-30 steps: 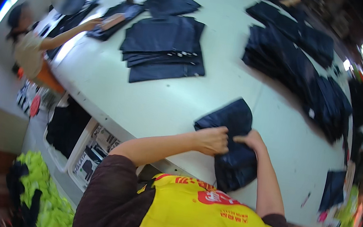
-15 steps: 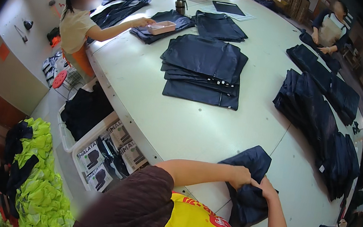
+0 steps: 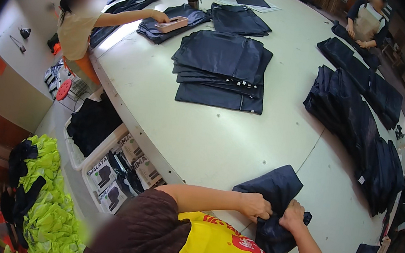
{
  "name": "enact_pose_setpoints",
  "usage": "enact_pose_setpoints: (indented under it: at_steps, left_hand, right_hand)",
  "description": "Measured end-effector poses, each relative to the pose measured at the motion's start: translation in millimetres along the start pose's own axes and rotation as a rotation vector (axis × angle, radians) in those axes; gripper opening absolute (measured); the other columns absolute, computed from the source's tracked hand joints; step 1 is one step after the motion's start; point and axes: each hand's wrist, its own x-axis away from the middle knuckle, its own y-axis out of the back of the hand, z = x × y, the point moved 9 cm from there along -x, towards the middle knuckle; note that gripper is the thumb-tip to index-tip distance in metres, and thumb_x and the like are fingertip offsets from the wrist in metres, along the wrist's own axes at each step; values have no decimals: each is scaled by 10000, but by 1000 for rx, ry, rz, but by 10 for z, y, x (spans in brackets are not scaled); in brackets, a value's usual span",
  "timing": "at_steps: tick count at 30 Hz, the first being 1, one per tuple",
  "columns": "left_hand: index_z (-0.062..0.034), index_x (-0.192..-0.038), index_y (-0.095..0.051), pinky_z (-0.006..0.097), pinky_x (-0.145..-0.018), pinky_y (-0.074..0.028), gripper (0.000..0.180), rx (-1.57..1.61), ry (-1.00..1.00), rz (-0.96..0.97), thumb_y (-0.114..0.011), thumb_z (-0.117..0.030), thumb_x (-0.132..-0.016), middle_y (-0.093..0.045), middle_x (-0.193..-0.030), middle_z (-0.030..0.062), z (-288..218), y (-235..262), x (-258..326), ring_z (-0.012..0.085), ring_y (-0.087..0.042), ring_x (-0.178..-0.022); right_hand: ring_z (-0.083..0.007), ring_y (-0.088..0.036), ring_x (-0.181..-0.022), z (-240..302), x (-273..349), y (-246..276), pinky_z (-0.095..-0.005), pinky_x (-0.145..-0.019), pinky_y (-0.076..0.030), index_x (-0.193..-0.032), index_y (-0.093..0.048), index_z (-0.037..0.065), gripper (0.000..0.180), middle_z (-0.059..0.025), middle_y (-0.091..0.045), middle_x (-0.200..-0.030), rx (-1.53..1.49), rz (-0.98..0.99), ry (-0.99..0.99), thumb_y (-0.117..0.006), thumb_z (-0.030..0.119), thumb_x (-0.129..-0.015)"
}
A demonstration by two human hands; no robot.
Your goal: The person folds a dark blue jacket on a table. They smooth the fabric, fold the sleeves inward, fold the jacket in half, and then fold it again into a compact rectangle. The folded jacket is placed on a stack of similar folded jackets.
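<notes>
A dark navy garment [image 3: 276, 183] lies bunched on the near part of the table, its upper end spread flat and its lower end gathered below my hands. My left hand [image 3: 256, 207] grips the cloth from the left with curled fingers. Close beside it, my right hand [image 3: 293, 215] is closed on the same garment, a narrow strip of cloth between the two. The exact edge or seam in my fingers is too small to make out.
A stack of folded dark garments [image 3: 222, 68] lies mid-table. Long dark piles [image 3: 349, 124] line the right side. Across the left edge, a co-worker's hand [image 3: 160, 16] touches a pink tray [image 3: 172, 24]. White bins [image 3: 88, 163] stand below, near a neon-yellow heap [image 3: 54, 204].
My hands have drawn apart and slightly down, still gripping the garment. Its upper end has shifted a little left. The head view has also moved slightly.
</notes>
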Motion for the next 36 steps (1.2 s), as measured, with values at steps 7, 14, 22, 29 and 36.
enact_pose_setpoints:
  at_steps: [7,14,22,29,36]
  left_hand:
    - [-58,-764,-660,444,-661,-495,211,154,320,308,-643,-251,-681,-648,-747,165,382,-150,-215,366,-623,-725]
    - [2,-861,-671,414,-732,-499,281,179,364,424,-642,-182,-650,-649,-811,213,438,-230,-312,360,-629,-797]
    - [-9,-926,-640,445,-789,-482,230,223,395,525,-571,-156,-763,-647,-862,215,276,-227,-193,361,-623,-840]
    - [-4,-974,-632,387,-795,-463,373,635,206,593,-604,-339,-813,-650,-928,176,579,255,-370,300,-609,-921]
    - [-78,-852,-591,400,-684,-472,247,-1064,1109,-767,-664,-257,-698,-599,-869,78,2814,3172,739,263,-580,-867]
  right_hand:
    - [-368,-488,-1176,201,176,440,-375,-1003,-366,-1332,-345,-72,1167,-261,-487,-1268,-725,125,28,-698,701,-532]
    - [-325,-532,-1036,515,261,381,-378,-902,-371,-1110,-504,-163,1150,-251,-550,-1072,-74,106,15,-645,793,-486]
    - [-333,-571,-888,503,372,524,-388,-840,-430,-982,-548,-64,716,-196,-588,-903,-304,-213,-12,-804,369,-472]
    - [-353,-580,-1022,255,217,479,-391,-897,-451,-1158,-513,9,835,-207,-610,-1067,-589,-104,-101,-830,363,-472]
    - [-361,-600,-987,60,195,374,-399,-872,-470,-1176,-516,-22,896,-220,-620,-1052,-556,11,-200,-837,400,-454]
